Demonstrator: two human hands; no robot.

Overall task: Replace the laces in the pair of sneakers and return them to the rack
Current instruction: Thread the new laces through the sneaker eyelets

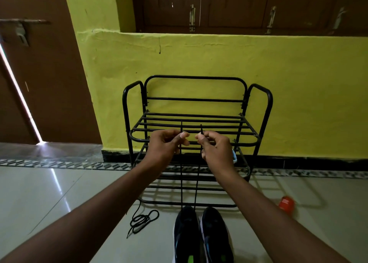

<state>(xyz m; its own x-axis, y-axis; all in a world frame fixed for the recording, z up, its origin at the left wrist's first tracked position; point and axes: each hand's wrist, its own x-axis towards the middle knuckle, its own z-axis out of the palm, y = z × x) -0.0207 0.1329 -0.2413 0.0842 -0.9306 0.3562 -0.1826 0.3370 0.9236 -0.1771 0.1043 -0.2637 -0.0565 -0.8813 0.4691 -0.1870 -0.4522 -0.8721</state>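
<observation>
At frame centre, the left hand (pixel 166 143) and right hand (pixel 214 149) each pinch an end of a thin black cord lace (pixel 181 175) rising taut from two black sneakers (pixel 201 234) on glossy floor, before a black tubular metal rack (pixel 197 123); another lace (pixel 142 220) lies coiled lower left.

There are two hands, the left hand (pixel 167 143) and the right hand (pixel 216 149). There are two sneakers, the left sneaker (pixel 186 232) and the right sneaker (pixel 216 236). There are two laces, the taut lace (pixel 181 183) and the coiled lace (pixel 142 220). There is one rack (pixel 195 99) and one orange thing (pixel 286 203).
</observation>
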